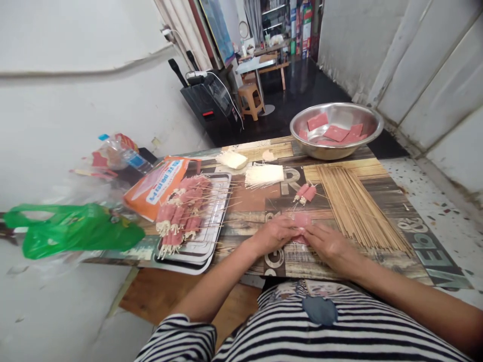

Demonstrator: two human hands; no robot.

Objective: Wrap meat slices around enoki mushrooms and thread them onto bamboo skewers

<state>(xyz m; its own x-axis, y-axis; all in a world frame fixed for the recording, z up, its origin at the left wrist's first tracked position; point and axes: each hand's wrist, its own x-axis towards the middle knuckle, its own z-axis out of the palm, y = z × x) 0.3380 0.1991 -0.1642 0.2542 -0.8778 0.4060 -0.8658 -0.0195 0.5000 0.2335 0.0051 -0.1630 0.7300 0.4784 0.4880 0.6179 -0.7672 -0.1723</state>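
Observation:
A thin pink meat slice [302, 219] lies on the table in front of me, partly covered by my fingers. From its left side my left hand [276, 233] grips it, fingers bent together. My right hand [332, 247] pinches the same slice from the right, and the fingertips of both hands nearly meet over it. Whatever may be inside the slice is hidden. Just beyond the hands lie a few finished meat rolls [306, 193] on skewers. Farther back sit a bundle of enoki mushrooms [264, 175] and a second enoki bundle [233, 159].
Loose bamboo skewers [358, 211] spread to the right. Behind them stands a steel bowl [335, 152] with meat slices. At left, a metal tray [219, 211] carries piled skewered rolls [184, 208], beside an orange package [162, 183] and a green plastic bag [79, 231].

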